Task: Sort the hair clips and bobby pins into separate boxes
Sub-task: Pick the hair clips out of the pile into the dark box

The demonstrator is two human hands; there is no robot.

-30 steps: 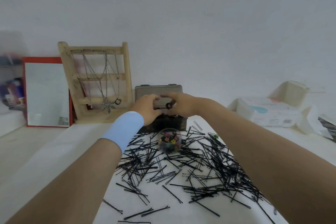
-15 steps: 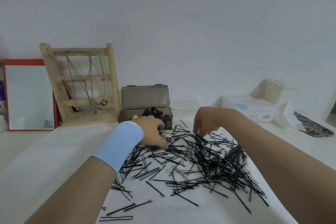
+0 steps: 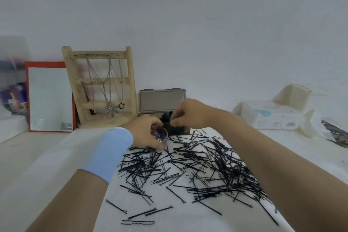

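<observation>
Head view: clear jar gripped in left hand; right hand pinched over box, hold unclear. Bobby pins this side of hands: likely light, slick, springy; pinch mid-length.

Light blue wristband on left wrist; both forearms bare, no sleeves.
</observation>
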